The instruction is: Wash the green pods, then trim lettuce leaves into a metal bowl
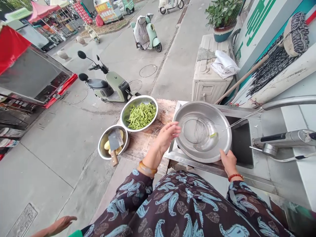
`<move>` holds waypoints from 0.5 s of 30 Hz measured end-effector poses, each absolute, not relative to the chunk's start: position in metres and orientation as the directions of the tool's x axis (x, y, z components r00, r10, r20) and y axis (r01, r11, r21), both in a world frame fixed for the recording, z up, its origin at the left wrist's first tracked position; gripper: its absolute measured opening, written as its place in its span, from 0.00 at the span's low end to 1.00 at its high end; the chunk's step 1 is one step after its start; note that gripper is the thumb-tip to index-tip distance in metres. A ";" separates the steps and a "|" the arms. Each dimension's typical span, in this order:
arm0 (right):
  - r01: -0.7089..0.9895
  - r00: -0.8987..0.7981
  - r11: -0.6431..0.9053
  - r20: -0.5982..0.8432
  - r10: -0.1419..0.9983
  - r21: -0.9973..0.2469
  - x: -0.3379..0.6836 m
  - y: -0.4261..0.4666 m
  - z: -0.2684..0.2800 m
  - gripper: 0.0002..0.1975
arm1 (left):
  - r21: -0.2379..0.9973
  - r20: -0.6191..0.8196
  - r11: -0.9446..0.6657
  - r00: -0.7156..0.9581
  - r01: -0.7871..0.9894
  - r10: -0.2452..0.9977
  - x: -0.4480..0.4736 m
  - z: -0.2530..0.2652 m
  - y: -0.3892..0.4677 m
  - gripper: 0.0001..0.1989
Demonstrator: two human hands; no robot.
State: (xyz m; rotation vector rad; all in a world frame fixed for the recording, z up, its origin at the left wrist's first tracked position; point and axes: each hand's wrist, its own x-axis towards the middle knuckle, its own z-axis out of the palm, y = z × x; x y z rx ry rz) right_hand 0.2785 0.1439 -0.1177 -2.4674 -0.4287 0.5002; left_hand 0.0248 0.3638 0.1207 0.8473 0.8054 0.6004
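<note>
- The right hand (228, 161) grips the steel basin (197, 154) by its rim; the left hand (168, 135), loosely spread, holds nothing.
- Probably stiff, light, slippery when wet; opposite rims suit best.

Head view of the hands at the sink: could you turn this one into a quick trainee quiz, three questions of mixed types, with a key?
1. Which of the person's hands grips the rim of the large metal basin? A) left B) right C) neither
2. True or false: the cleaver lies on the ground.
3. Fill in: the larger of the two bowls left of the basin holds green ____.

Key
1: B, the right hand.
2: False; it lies across the smaller bowl.
3: pods.
</note>
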 end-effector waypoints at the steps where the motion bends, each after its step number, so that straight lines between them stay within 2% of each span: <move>1: 0.164 0.884 -0.777 -0.259 0.389 -0.608 0.277 0.144 -0.117 0.19 | 0.775 -0.521 0.614 0.399 -0.149 0.755 0.010 0.101 0.383 0.10; 3: 0.109 0.892 -0.754 -0.271 0.362 -0.647 0.273 0.144 -0.116 0.18 | 0.704 -0.669 0.685 0.146 -0.189 0.729 -0.027 0.064 0.417 0.09; 4: 0.084 0.894 -0.741 -0.278 0.351 -0.666 0.271 0.144 -0.116 0.18 | 0.698 -0.696 0.687 0.035 -0.203 0.717 -0.045 0.049 0.431 0.09; 7: 0.012 0.904 -0.721 -0.301 0.305 -0.693 0.267 0.147 -0.112 0.17 | 0.719 -0.683 0.631 -0.129 -0.291 0.719 -0.090 0.018 0.463 0.11; 10: -0.056 0.914 -0.692 -0.316 0.255 -0.719 0.261 0.155 -0.101 0.17 | 0.737 -0.657 0.584 -0.159 -0.339 0.737 -0.107 0.005 0.483 0.11; 15: -0.143 0.916 -0.584 -0.330 0.227 -0.799 0.242 0.168 -0.085 0.18 | 0.744 -0.622 0.538 -0.117 -0.395 0.774 -0.104 -0.005 0.508 0.10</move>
